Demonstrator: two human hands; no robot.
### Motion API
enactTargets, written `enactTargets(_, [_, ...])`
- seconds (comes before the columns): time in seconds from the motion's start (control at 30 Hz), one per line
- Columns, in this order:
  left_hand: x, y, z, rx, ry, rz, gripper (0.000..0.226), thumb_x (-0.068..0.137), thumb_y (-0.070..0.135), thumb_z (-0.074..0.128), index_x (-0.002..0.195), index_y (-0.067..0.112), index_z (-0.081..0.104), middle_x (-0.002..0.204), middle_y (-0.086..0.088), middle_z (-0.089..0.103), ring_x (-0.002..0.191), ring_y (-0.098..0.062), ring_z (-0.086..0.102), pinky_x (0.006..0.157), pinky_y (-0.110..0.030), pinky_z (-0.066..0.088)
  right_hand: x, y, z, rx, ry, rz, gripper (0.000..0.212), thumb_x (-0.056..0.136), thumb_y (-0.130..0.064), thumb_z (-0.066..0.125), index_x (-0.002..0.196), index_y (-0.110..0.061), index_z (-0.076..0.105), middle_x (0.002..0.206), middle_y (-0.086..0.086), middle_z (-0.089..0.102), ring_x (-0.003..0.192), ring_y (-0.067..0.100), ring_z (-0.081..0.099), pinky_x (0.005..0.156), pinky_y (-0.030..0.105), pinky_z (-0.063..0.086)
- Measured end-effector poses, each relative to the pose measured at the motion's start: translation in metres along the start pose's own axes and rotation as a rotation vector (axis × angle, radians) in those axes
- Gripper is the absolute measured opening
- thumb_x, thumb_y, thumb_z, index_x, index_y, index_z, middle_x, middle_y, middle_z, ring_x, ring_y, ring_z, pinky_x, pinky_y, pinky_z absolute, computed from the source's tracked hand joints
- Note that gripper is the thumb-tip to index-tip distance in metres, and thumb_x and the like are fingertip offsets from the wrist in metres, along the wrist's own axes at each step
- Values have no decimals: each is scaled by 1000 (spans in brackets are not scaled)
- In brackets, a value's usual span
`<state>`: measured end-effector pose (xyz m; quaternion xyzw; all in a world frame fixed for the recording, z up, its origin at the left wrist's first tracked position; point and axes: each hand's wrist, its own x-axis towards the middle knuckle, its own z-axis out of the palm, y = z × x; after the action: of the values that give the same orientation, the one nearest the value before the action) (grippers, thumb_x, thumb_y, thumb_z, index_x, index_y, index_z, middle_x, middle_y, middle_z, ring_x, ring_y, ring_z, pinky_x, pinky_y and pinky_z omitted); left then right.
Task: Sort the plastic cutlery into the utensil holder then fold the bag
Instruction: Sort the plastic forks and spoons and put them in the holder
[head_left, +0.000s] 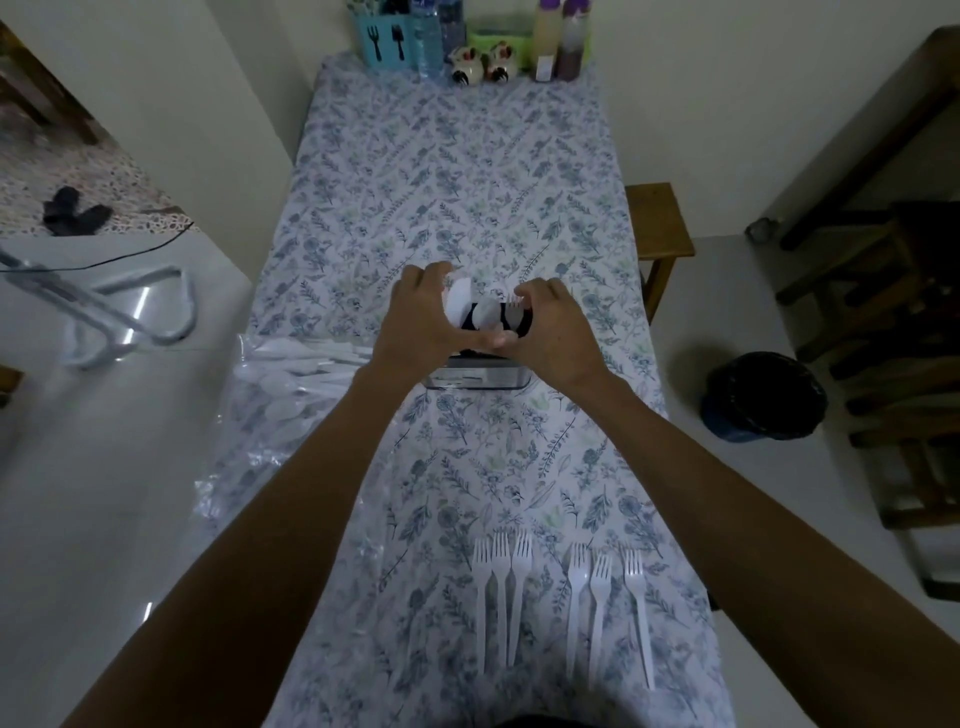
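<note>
Both hands over the utensil holder (475, 375) at the middle of the table (467, 171), thumbs touching at its near rim. Left hand (421, 317) with fingers curled around the holder's left side, beside a white knife (459, 303) standing inside. Right hand (550, 332) curled around the right side, near a spoon (487, 314) and fork (514, 306) in the holder. Left of the holder, clear bag (270, 415) with white cutlery still in it. Nearer than the holder, six forks (563, 603) lying in a row, tines pointing toward it.
</note>
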<state>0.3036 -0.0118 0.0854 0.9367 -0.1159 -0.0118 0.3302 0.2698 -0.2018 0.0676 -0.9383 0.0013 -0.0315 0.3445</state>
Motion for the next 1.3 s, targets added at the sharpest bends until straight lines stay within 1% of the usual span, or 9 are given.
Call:
enactTargets(0.23, [-91, 14, 14, -96, 218, -77, 36, 93, 40, 72, 113, 12, 61, 110, -6, 59, 94, -24, 61, 82, -40, 55, -91, 33, -21, 176, 105, 176, 38, 86, -36, 79, 114, -18, 60, 102, -4, 61, 79, 10, 58, 65, 12, 41])
enactTargets(0.33, [-163, 20, 52, -173, 69, -176, 25, 97, 38, 67, 109, 16, 64, 104, -1, 62, 89, -15, 61, 78, -31, 54, -161, 69, -15, 123, 0, 361, 29, 92, -32, 71, 115, -18, 60, 102, -2, 65, 81, 14, 65, 67, 17, 48])
enactTargets(0.43, [-227, 22, 102, -210, -124, -257, 19, 95, 35, 70, 104, 18, 66, 99, -1, 64, 83, -12, 61, 74, -28, 51, -236, 104, -7, 18, -89, 528, 23, 92, -31, 68, 107, -15, 60, 101, 4, 68, 84, 21, 66, 76, 38, 57])
enactTargets(0.6, [-288, 38, 155, -317, -277, -311, 10, 94, 31, 71, 96, 23, 65, 94, 6, 64, 80, 0, 61, 74, -24, 51, -327, 118, 16, -140, -251, 695, 41, 89, -45, 69, 100, -8, 54, 93, 8, 65, 86, 27, 65, 71, 33, 49])
enactTargets(0.77, [-300, 46, 170, -377, -357, -299, 8, 94, 27, 71, 96, 19, 67, 94, 4, 69, 82, 0, 64, 73, -12, 48, -343, 107, 23, -140, -182, 677, 24, 91, -28, 67, 88, -8, 56, 82, 11, 66, 79, 30, 65, 68, 37, 48])
enactTargets(0.9, [-291, 52, 165, -667, -476, -547, 26, 96, 34, 65, 107, 11, 68, 100, -8, 74, 90, -18, 73, 83, -35, 60, -339, 71, 17, -2, -121, 483, 21, 81, -18, 77, 79, -10, 57, 70, 3, 61, 65, 23, 59, 63, 36, 49])
enactTargets(1.03, [-290, 46, 156, -853, -350, -761, 25, 106, 14, 49, 101, -4, 66, 92, -16, 74, 71, -18, 73, 63, -28, 60, -335, 50, 26, 149, -246, 350, 26, 87, -34, 76, 95, -12, 66, 82, 1, 72, 71, 12, 67, 66, 26, 54])
enactTargets(1.13, [-294, 26, 152, -909, -234, -933, 19, 105, 13, 50, 104, -2, 61, 93, -20, 74, 79, -33, 72, 67, -39, 57, -325, 66, 43, 81, -174, 506, 28, 97, -39, 62, 94, -13, 52, 76, 4, 62, 68, 19, 60, 59, 31, 45])
enactTargets(1.3, [-301, 14, 143, -1004, -256, -962, 22, 103, 23, 60, 111, 3, 63, 97, -16, 76, 86, -32, 76, 76, -49, 62, -318, 72, 52, -8, -141, 585, 22, 94, -23, 62, 95, -4, 50, 77, 12, 58, 67, 25, 56, 55, 33, 41])
